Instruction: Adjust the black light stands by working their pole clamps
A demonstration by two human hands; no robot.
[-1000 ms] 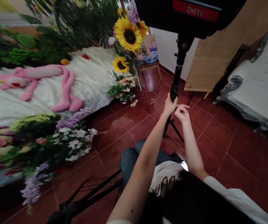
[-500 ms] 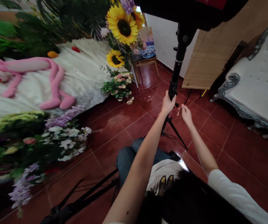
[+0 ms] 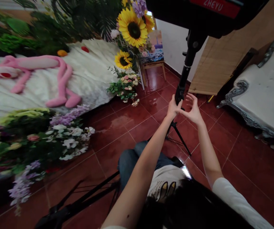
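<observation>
A black light stand (image 3: 184,78) rises in front of me, carrying a dark box-shaped head (image 3: 208,16) with a red label that reads "ZHEYU". My left hand (image 3: 174,107) is wrapped around the stand's pole just below a clamp collar. Close to its right, my right hand (image 3: 194,110) is open, fingers spread and curved toward the pole, its thumb by my left hand. Whether that thumb touches the pole or the left hand, I cannot tell. Below the hands, the stand's legs (image 3: 181,138) spread on the tiled floor.
A second black stand (image 3: 79,203) lies slanted at lower left. Flowers (image 3: 70,140) and a bed with a pink plush toy (image 3: 62,82) line the left. Sunflowers (image 3: 134,30) and an easel painting (image 3: 157,51) stand behind. A white ornate sofa (image 3: 265,82) is at right.
My right hand has gone from loosely curled beside the pole to spread open, higher and nearer the pole. My left hand keeps its hold. The view has shifted slightly, showing more of the red label.
</observation>
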